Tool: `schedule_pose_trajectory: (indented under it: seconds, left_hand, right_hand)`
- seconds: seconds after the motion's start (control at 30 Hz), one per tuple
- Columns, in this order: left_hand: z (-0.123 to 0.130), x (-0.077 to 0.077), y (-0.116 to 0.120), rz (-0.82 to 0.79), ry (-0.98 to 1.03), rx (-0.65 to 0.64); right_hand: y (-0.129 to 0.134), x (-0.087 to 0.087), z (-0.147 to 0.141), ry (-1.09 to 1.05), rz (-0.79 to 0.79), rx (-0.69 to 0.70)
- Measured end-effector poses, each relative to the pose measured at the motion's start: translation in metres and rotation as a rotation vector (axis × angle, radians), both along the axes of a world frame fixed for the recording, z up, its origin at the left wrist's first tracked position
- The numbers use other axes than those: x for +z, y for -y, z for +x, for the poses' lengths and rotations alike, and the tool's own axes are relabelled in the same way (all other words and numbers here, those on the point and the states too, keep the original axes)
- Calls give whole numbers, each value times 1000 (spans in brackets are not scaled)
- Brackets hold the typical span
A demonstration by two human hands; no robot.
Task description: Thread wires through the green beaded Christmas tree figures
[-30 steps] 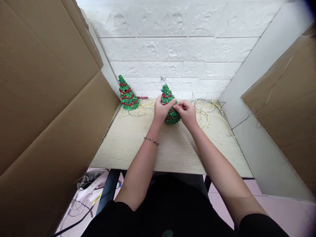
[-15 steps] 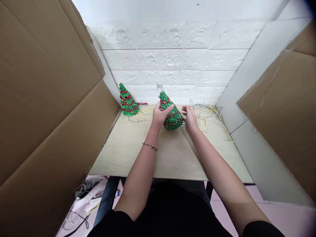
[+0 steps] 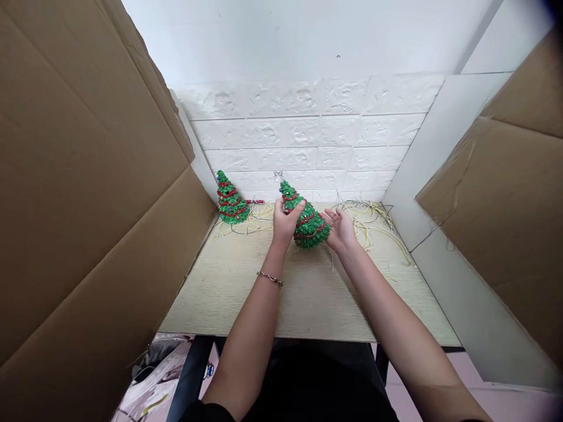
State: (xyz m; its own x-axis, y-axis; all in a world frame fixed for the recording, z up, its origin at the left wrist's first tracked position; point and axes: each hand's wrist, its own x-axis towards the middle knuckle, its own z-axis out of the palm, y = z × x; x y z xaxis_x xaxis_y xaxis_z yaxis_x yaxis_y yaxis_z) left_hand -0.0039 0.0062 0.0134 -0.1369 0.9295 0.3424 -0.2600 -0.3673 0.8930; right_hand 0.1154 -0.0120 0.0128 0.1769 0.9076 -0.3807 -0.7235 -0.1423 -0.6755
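Observation:
A small green Christmas tree (image 3: 311, 227) with red garland leans to the left over the table. My left hand (image 3: 285, 220) is wrapped round its upper part, thumb across the front. At its tip shows a clear star (image 3: 278, 175). My right hand (image 3: 340, 228) is beside the lower right of the tree, palm up and fingers apart; some fingertips are close to the base, and whether they touch it is hidden. A second green Christmas tree (image 3: 231, 202), with red garland and coloured balls, stands upright at the back left, with no star on top.
Thin yellow and dark wires (image 3: 373, 218) lie tangled along the back of the wooden table (image 3: 229, 293). A red pen-like stick (image 3: 255, 201) lies beside the standing tree. Cardboard walls rise at left (image 3: 109, 205) and right (image 3: 497, 199); a white brick-patterned wall (image 3: 299, 132) closes the back.
My right hand has turned palm up and opened, moving in closer to the tree's base. The held tree tilts further left. The whole view has shifted, so things sit lower in the picture.

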Motion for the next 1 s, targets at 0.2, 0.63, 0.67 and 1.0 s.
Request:
schedule_pose_trajectory:
  seconds: [0.2,0.63,0.67,1.0]
  left_hand:
    - [-5,-5,-9,-49,-32,-5]
    - [-9,-2,-10,-50,318,172]
    - [-10,-1,-10,-74,350,205]
    - [-18,-3,-14,-81,411,254]
  right_hand:
    - [-2,-2,-1,-30,94,-144]
    - [10,2,-16,139,443,-21]
    - [11,1,-16,169,488,26]
    - [-10,-9,56,1539,75,-140]
